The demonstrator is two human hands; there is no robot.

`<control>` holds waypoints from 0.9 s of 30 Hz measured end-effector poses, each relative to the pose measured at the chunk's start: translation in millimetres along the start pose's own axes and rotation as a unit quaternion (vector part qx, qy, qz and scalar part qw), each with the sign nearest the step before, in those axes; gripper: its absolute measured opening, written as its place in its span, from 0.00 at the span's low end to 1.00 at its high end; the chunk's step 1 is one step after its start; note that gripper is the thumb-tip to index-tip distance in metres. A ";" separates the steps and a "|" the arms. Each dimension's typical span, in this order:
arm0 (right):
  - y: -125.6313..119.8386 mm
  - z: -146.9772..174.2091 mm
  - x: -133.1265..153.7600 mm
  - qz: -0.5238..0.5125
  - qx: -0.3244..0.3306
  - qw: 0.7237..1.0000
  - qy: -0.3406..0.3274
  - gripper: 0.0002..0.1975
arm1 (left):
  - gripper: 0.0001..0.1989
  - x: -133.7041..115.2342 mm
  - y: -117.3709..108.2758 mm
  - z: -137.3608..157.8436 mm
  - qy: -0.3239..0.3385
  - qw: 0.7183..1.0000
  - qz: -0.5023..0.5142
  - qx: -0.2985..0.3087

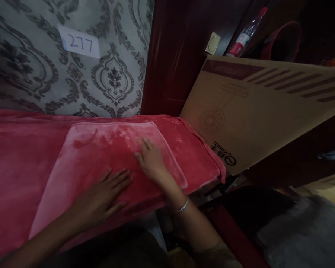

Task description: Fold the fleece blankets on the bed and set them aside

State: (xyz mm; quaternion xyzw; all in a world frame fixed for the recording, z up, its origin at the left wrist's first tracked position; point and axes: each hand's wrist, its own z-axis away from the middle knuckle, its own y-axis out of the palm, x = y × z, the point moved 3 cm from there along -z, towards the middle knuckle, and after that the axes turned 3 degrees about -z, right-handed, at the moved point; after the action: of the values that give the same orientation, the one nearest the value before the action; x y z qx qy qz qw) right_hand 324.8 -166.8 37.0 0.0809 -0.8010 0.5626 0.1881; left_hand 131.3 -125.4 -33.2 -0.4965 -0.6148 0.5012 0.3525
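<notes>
A folded piece of plush pink-red cloth [100, 149] lies on a larger red plush cover [16, 156], both of the same soft fabric. My left hand [104, 197] rests on the front part of the folded cloth, palm down with its fingers stretched out. Farther back and to the right, my right hand [150, 160] lies on the same cloth, also palm down, fingers extended. A silvery bracelet [183, 206] circles the right wrist. Darker and lighter smears mark the nap of the cloth. Neither hand grips anything.
Right of the cover leans a large cardboard box [257, 111]. Behind it stand a bottle with a red cap [247, 33] and a dark red panel [173, 56]. A paper reading 277 [79, 41] is on the patterned wall [111, 78]. Grey fabric [309, 230] lies lower right.
</notes>
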 end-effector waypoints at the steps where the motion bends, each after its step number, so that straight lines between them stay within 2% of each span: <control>1: 6.3 -8.3 11.5 0.001 0.027 1.000 -0.015 0.28 | 0.28 2.2 -5.9 2.4 -0.004 1.000 0.008 -0.012; 3: 20.4 -15.2 30.1 -0.003 0.056 0.997 -0.050 0.29 | 0.27 12.2 -16.9 9.0 -0.056 0.997 0.000 -0.061; 5: 37.6 -9.9 42.3 -0.008 0.079 0.994 -0.080 0.30 | 0.30 25.6 -20.7 18.0 -0.144 0.982 -0.045 -0.110; 7: 56.6 3.2 48.2 -0.009 0.110 0.989 -0.098 0.31 | 0.33 35.5 -13.9 26.5 -0.201 0.968 -0.096 -0.115; 11: 76.6 27.0 42.7 -0.007 0.129 0.987 -0.099 0.30 | 0.34 40.3 9.0 36.3 -0.206 0.965 -0.137 -0.088; 14: 68.6 35.3 19.8 0.002 0.128 0.990 -0.058 0.31 | 0.33 39.1 13.1 38.6 -0.196 0.967 -0.138 -0.091; 17: 53.3 48.4 -17.0 0.029 0.123 0.992 0.010 0.32 | 0.33 38.6 9.9 38.4 -0.193 0.966 -0.145 -0.091; 21: 41.5 83.9 -63.9 0.079 0.056 0.990 0.106 0.32 | 0.33 37.6 7.4 36.8 -0.197 0.966 -0.141 -0.092; 24: 38.0 109.8 -83.2 0.101 0.005 0.985 0.143 0.31 | 0.36 38.3 8.9 36.6 -0.214 0.965 -0.125 -0.087; 27: 26.9 114.8 -89.6 0.096 0.008 0.982 0.164 0.29 | 0.38 39.3 11.2 37.6 -0.209 0.964 -0.135 -0.092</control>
State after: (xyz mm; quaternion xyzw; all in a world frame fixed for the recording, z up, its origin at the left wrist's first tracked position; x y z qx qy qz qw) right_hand 373.6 -271.6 -55.6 -0.0877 -0.7588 0.5902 0.2612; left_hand 88.9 -97.5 -56.0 -0.3236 -0.7792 0.4832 0.2336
